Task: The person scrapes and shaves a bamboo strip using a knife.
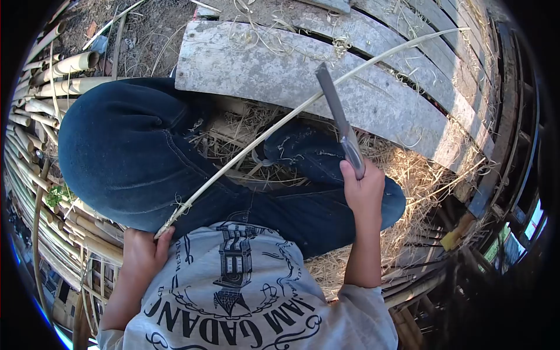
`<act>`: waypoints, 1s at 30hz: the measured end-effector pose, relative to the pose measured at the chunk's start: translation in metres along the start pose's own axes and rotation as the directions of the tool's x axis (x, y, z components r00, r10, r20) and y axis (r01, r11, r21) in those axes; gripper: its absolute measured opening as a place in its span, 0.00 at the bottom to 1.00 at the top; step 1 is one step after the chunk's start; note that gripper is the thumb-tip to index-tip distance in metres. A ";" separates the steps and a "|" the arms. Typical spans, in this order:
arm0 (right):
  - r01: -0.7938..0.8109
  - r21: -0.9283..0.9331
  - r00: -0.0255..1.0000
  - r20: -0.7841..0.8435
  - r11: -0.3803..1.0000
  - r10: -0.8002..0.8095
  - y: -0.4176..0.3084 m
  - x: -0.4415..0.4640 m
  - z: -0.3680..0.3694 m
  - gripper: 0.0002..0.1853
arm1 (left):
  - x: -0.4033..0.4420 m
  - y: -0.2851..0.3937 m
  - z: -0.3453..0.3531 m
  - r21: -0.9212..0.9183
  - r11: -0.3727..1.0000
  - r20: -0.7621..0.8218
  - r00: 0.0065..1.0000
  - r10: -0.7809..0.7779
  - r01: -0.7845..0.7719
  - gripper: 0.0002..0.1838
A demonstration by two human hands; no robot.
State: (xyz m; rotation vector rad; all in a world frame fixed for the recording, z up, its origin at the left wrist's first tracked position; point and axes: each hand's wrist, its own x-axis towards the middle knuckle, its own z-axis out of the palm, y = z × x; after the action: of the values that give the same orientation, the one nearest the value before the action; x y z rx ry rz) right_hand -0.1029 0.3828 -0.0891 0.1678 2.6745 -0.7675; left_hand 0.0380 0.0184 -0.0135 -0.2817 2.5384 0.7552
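Note:
A long, pale bamboo strip [251, 147] runs slantwise from my lap up to the far right, over the wooden boards. Its near end is in my left hand [146, 249], which is closed around it beside my left thigh. In my right hand [363, 185] I grip a knife [336, 105] by its handle. The blade points up and away from me, and it lies close to the strip near its tip; whether they touch I cannot tell. Thin curled fibres cling to the strip near my left hand.
Weathered wooden boards [256, 61] lie in front of me with curly shavings on them. Cut bamboo poles [67, 67] are stacked at the left. A heap of straw-like shavings [417, 186] lies at the right, beside my knee. My dark trousers [116, 157] fill the middle.

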 end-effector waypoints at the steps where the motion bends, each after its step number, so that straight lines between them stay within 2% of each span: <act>1: -0.140 0.055 0.990 -0.012 0.989 0.141 0.004 0.008 -0.001 0.22 | -0.002 -0.001 -0.001 0.032 0.999 0.043 0.999 -0.023 0.021 0.09; 2: -0.172 0.120 0.984 -0.015 0.978 0.175 0.014 0.010 0.001 0.20 | -0.004 -0.001 -0.003 0.073 0.996 0.085 0.995 -0.050 0.044 0.09; 4: -0.155 0.288 0.987 0.077 0.945 0.139 0.005 -0.001 0.007 0.21 | -0.003 0.001 -0.006 0.071 0.997 0.030 0.999 -0.027 0.025 0.09; 6: 0.115 0.143 0.980 0.144 0.983 -0.136 -0.014 -0.011 0.007 0.23 | -0.001 0.002 -0.005 0.009 0.999 0.035 0.999 -0.035 0.034 0.09; 8: 0.083 0.067 0.977 0.191 0.994 -0.094 -0.018 -0.007 0.003 0.23 | 0.003 0.003 -0.003 0.010 1.000 0.012 1.000 -0.009 0.009 0.09; 10: -0.049 0.060 0.992 0.123 0.997 0.041 -0.011 0.003 0.008 0.22 | 0.000 0.004 -0.001 0.042 0.999 -0.013 1.000 -0.009 0.009 0.09; 12: -0.022 0.141 0.995 0.099 0.990 0.008 -0.011 0.002 0.018 0.20 | 0.002 0.005 -0.005 0.081 0.997 0.038 0.999 -0.023 0.020 0.10; 15: -0.186 0.550 0.973 0.218 0.814 0.075 -0.015 -0.014 0.033 0.16 | 0.001 0.001 -0.001 0.015 0.999 0.024 0.999 -0.048 0.048 0.10; 16: -0.322 0.593 0.930 0.343 0.738 0.130 -0.022 -0.019 0.034 0.13 | 0.000 -0.002 0.002 -0.016 0.996 0.044 0.996 -0.082 0.083 0.10; 17: -0.340 0.653 0.921 0.376 0.677 0.100 -0.023 -0.024 0.041 0.11 | 0.001 -0.001 0.002 -0.019 0.996 0.043 0.995 -0.085 0.086 0.10; 18: -0.360 0.705 0.911 0.406 0.610 0.068 -0.022 -0.027 0.046 0.11 | 0.003 0.000 0.004 0.024 1.000 -0.012 1.000 -0.018 0.018 0.11; 19: -0.363 0.704 0.909 0.411 0.611 0.067 -0.023 -0.029 0.046 0.11 | 0.001 0.000 0.004 0.073 0.996 -0.064 0.997 0.051 -0.046 0.12; 21: -0.409 0.758 0.897 0.436 0.508 0.072 -0.028 -0.031 0.043 0.10 | -0.006 -0.008 0.012 0.150 0.988 -0.069 0.996 0.058 -0.047 0.13; 22: -0.409 0.760 0.897 0.436 0.506 0.070 -0.029 -0.030 0.039 0.10 | -0.009 -0.012 0.016 0.224 0.973 -0.076 0.994 0.074 -0.055 0.14; 24: -0.417 0.756 0.891 0.449 0.504 0.065 -0.025 -0.024 0.025 0.14 | -0.010 -0.015 0.019 0.245 0.968 -0.081 0.994 0.079 -0.057 0.16; 25: -0.370 0.762 0.915 0.397 0.532 0.069 -0.025 -0.021 0.019 0.13 | -0.010 -0.015 0.019 0.263 0.963 -0.085 0.993 0.081 -0.056 0.18; 26: -0.280 0.741 0.944 0.327 0.611 0.036 -0.018 -0.018 0.016 0.12 | -0.010 -0.014 0.018 0.264 0.963 -0.094 0.992 0.081 -0.053 0.18; 28: -0.217 0.592 0.969 0.230 0.776 0.095 -0.027 -0.015 0.006 0.13 | -0.011 -0.011 0.014 0.342 0.939 -0.020 0.999 0.050 -0.040 0.20; 30: -0.197 0.597 0.972 0.224 0.778 0.075 -0.034 -0.018 0.005 0.14 | -0.013 -0.008 0.013 0.365 0.931 -0.014 0.999 0.029 -0.022 0.20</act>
State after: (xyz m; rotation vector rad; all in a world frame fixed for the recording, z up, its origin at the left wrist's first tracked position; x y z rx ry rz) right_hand -0.0914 0.3512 -0.0697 0.4237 2.1106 -1.5055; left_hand 0.0566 0.0196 -0.0208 -0.1305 2.6404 0.2766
